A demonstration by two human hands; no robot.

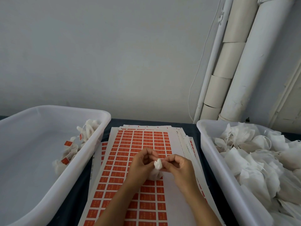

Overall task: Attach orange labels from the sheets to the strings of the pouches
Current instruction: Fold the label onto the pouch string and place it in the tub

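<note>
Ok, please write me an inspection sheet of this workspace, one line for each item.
Surface: dark table, mostly covered.
Job's things: stacked label sheets; labelled pouches in left bin; unlabelled pouches piled in right bin.
Clutter: nothing seen.
Hands: left hand and right hand together hold one white pouch over the sheets.
Cables: thin white wire on the wall.
Surroundings: grey wall, white pipes at right.

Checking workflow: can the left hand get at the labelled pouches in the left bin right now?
Probably not yet: the left hand and right hand both grip a pouch. The left bin is open-topped, labelled pouches unobstructed.
</note>
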